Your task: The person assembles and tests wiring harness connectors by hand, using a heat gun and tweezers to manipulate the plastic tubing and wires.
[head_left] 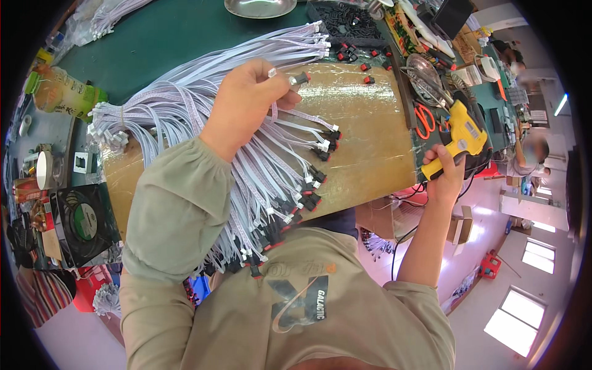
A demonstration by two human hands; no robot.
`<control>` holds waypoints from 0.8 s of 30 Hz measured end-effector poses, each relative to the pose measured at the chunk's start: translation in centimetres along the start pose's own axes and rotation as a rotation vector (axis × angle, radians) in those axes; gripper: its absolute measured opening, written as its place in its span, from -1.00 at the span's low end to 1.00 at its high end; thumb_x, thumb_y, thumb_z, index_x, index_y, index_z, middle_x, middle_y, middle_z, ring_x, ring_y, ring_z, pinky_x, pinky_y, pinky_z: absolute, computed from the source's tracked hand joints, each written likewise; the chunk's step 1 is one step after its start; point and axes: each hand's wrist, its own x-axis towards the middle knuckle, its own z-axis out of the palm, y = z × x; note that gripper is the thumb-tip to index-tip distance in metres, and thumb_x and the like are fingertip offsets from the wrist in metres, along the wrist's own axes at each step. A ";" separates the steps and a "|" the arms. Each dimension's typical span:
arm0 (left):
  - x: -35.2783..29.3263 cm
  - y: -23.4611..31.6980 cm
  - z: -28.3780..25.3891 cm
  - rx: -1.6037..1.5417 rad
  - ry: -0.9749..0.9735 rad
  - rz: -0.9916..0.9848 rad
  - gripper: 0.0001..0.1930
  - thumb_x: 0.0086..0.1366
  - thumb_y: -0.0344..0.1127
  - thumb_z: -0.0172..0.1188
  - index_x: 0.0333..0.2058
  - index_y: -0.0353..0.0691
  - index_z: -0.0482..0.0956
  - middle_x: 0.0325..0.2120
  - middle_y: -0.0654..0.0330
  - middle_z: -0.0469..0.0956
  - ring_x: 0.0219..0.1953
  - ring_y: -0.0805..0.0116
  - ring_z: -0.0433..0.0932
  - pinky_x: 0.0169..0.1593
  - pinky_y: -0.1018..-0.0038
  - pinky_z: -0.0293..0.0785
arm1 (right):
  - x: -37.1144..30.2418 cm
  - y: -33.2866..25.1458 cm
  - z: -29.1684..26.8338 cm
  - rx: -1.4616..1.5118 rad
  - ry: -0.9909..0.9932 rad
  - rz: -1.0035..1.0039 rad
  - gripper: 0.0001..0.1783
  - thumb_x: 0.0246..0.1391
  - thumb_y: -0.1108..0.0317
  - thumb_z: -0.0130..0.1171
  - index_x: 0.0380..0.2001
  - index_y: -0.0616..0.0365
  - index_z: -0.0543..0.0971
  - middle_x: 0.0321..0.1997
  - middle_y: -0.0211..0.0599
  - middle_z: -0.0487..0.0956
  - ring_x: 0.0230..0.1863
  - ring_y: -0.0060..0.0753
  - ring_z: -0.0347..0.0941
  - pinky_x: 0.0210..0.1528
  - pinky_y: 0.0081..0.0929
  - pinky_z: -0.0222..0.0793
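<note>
White ribbon cables (179, 102) fan across the brown mat (370, 154) on a worktop (185, 37) as a left hand (250, 92), its grip pinched together on a black connector (300, 78), holds it above the mat, the connector's long axis roughly sideways, free end rightward. Well apart to the right, the right hand (445, 169) wraps the handle of a yellow glue gun (467, 132).

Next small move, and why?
Probably bring the yellow glue gun toward the black connector: the left hand holds that connector out past the fingers, while the right hand grips the gun off to the right, well apart from it.
</note>
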 end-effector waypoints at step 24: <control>0.7 -0.5 -0.7 -0.207 0.003 -0.022 -0.85 0.22 -0.35 0.12 -0.37 -0.32 0.40 -0.42 0.02 0.58 -0.36 0.27 0.61 -0.21 0.42 0.55 | -8.5 0.2 8.0 0.135 -0.667 0.036 -0.31 -0.12 0.18 0.39 0.02 0.28 0.34 -0.53 -0.44 0.32 -0.55 -0.61 0.20 -0.53 -0.62 0.11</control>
